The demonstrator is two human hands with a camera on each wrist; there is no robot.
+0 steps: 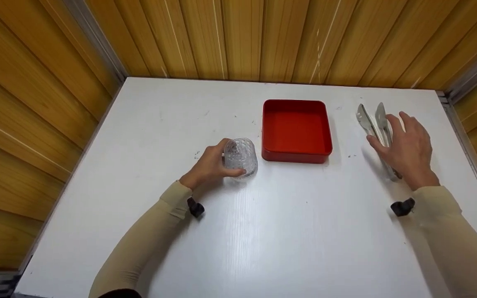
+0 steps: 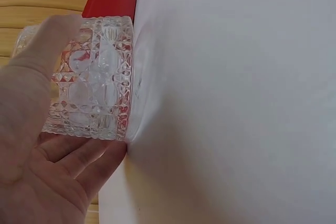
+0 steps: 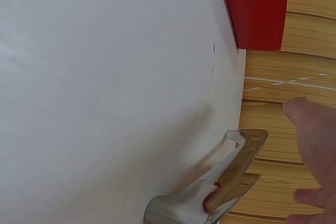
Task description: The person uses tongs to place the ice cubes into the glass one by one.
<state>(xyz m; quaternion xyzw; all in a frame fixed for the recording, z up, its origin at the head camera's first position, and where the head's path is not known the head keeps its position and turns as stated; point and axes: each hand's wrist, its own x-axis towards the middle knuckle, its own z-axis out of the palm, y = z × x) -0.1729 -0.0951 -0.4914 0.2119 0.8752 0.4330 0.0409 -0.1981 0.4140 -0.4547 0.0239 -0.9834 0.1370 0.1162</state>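
Note:
A clear cut-glass tumbler [image 1: 240, 157] stands on the white table left of the red box. My left hand [image 1: 210, 165] grips it from the left, the thumb on its near side and the fingers round its far side. The left wrist view shows the tumbler's patterned wall [image 2: 105, 77] between thumb and fingers. On the right lie metal tongs [image 1: 381, 116], their two arms spread apart toward the back. My right hand [image 1: 412, 151] hovers over them with fingers parted. In the right wrist view a gap separates that hand [image 3: 317, 140] from the tongs [image 3: 176, 211].
A shallow square red box [image 1: 295, 158] sits between the two hands, its inside bare. Wood-patterned walls [image 1: 242, 41] border the white table [image 1: 263, 248] at the back and sides. Each wrist carries a small black device.

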